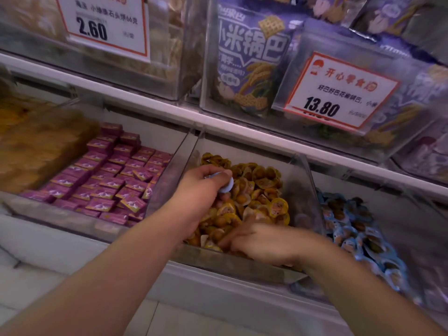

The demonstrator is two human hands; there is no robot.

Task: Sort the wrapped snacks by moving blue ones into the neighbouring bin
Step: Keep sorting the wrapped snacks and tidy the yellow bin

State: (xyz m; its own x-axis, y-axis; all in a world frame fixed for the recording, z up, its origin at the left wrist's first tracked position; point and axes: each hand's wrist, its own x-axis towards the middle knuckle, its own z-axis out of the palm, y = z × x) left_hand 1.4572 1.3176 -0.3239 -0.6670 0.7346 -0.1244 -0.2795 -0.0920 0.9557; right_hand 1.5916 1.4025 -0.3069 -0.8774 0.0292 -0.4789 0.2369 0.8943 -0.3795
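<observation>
The left hand [202, 190] pinches blue snacks [226, 186] over the yellow bin [303, 180]. The right hand [257, 241], blurred, digs at 6 o'clock; grip unclear. Blue bin [351, 229] at 3 o'clock, purple packs [106, 183] at 9, price tags [339, 93] on the shelf [155, 103] at 12.

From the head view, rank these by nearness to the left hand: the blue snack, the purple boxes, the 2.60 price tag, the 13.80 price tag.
1. Blue snack, held in the left hand.
2. Purple boxes, neighbouring bin, left.
3. 13.80 price tag, upper right.
4. 2.60 price tag, top left.
</observation>
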